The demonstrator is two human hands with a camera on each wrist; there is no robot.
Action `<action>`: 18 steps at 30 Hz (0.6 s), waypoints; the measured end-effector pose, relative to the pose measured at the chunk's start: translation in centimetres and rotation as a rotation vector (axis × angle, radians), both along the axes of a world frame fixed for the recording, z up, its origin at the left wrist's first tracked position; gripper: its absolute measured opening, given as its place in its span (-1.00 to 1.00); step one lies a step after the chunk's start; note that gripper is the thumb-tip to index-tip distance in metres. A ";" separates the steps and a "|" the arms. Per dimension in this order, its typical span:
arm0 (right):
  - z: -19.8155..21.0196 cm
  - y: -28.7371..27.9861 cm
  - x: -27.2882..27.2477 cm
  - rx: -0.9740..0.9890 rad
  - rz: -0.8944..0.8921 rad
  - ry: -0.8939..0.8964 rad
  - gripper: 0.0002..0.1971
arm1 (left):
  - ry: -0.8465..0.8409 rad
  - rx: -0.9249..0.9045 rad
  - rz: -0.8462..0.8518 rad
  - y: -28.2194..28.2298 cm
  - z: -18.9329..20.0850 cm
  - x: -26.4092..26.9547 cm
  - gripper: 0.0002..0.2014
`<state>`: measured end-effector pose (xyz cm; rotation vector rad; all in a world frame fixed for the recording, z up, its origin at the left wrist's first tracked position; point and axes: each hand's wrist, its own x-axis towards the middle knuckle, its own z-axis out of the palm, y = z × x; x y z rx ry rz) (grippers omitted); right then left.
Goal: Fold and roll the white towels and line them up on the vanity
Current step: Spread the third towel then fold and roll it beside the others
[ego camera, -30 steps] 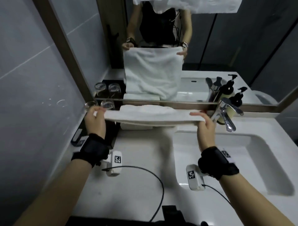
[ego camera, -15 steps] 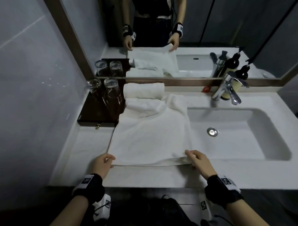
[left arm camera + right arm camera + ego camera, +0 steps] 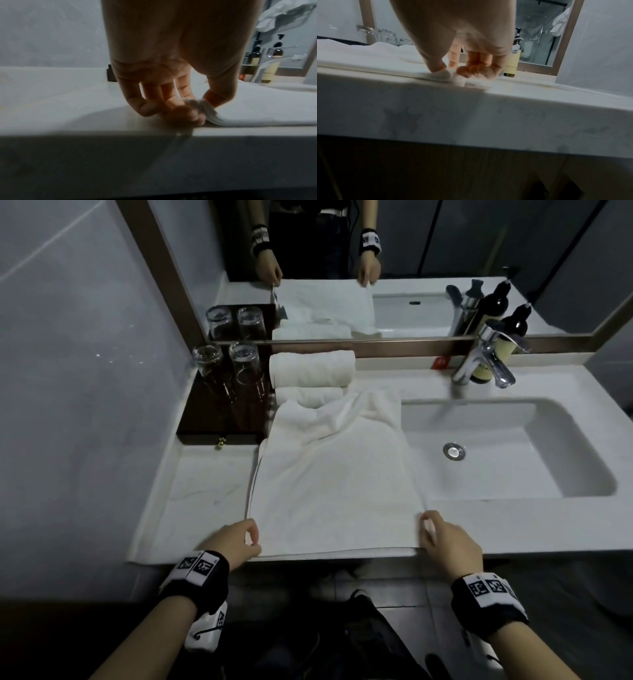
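A folded white towel (image 3: 334,481) lies flat on the white vanity (image 3: 205,494), its near edge along the counter's front edge and its far end rumpled against two rolled towels. My left hand (image 3: 248,537) pinches the towel's near left corner (image 3: 205,108) between thumb and fingers. At the near right corner (image 3: 453,77) my right hand (image 3: 430,529) pinches the towel the same way. One rolled towel (image 3: 311,369) lies against the mirror's base, a second roll (image 3: 308,395) just in front of it, partly under the flat towel.
Two upturned glasses (image 3: 226,364) stand on a dark tray (image 3: 205,419) at the back left. The sink basin (image 3: 507,446) lies right of the towel, with a chrome faucet (image 3: 486,361) and pump bottles (image 3: 272,65) behind it. A mirror (image 3: 376,268) runs along the back.
I lowered the towel from held up in the air to flat on the vanity, then drew its near edge back to the counter's front edge. Both hands kept their corners.
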<state>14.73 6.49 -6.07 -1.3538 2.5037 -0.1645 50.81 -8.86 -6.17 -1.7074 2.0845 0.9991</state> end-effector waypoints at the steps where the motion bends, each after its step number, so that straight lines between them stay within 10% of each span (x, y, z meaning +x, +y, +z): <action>1: 0.1 0.1 0.0 -0.046 0.012 0.043 -0.76 | -0.044 -0.011 -0.030 -0.1 0.3 -0.2 -0.85; 10: -0.1 -5.2 2.5 -0.127 0.274 -0.010 -0.37 | 0.194 -0.394 -0.217 -1.8 1.8 -5.2 -0.54; 18: -2.2 -3.8 2.2 0.141 0.364 0.020 -0.33 | -0.029 -0.318 -0.551 -1.2 -1.5 -4.3 -0.31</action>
